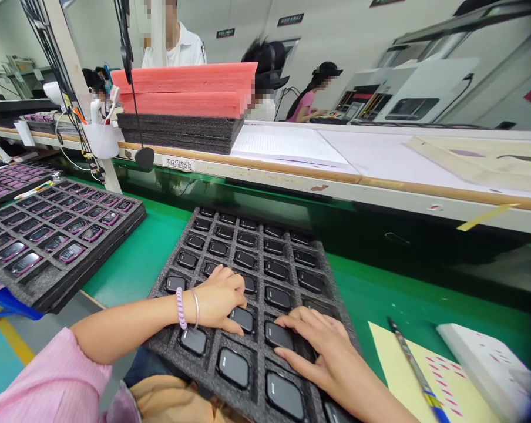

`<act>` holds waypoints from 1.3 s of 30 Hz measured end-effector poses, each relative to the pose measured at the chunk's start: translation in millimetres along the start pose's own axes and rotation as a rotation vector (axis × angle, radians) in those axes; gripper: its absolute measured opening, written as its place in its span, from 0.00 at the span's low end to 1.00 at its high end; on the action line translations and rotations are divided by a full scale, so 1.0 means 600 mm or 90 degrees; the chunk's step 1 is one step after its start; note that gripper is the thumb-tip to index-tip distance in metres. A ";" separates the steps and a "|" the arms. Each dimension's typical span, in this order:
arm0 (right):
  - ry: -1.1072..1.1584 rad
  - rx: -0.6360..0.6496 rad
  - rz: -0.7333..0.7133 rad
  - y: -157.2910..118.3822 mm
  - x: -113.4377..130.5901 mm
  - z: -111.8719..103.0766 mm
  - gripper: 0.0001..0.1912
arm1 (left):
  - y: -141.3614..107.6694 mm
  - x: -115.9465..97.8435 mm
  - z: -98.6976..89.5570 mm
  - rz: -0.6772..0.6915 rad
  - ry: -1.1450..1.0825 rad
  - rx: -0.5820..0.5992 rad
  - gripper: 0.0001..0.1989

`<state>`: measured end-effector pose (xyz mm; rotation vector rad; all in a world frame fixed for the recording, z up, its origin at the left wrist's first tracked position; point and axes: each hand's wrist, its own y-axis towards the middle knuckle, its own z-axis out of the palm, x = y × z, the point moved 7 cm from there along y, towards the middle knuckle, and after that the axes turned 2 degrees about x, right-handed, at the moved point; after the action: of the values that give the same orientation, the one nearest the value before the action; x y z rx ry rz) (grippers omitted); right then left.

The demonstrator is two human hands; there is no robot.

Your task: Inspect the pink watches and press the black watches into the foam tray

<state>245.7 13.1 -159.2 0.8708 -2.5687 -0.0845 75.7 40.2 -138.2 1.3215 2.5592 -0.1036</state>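
A dark grey foam tray [256,369] with rows of black rounded-square devices lies tilted before me, its near edge over my lap. My left hand [217,298], with a purple coil band and a bangle at the wrist, has thumb and fingers around a device [242,319] in a middle compartment. My right hand [321,346] pinches another device [278,335] by its sides, one column to the right. Both devices sit in their compartments. Nearer to me, a larger-looking device [233,368] lies untouched.
Another foam tray [49,288] with purple-rimmed devices is at the left. A pen [415,370], a yellow sheet [386,346] and a white box [481,358] lie right. A shelf [292,170] crosses behind, bearing red and black foam [181,132]. People sit beyond.
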 end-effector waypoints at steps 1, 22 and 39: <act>-0.003 -0.005 -0.001 -0.001 -0.002 0.002 0.13 | 0.000 0.000 0.000 0.001 0.004 0.000 0.23; -0.008 0.002 -0.010 0.002 -0.010 0.016 0.16 | 0.003 -0.007 -0.005 -0.024 0.041 0.041 0.23; 0.036 -0.076 0.148 -0.123 -0.067 -0.052 0.26 | -0.264 0.077 -0.068 -0.210 -0.099 -0.023 0.17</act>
<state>328.8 -19.7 -159.9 0.5208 -2.5623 -0.1410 -86.2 -8.7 -119.5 0.8328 2.6054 -0.2117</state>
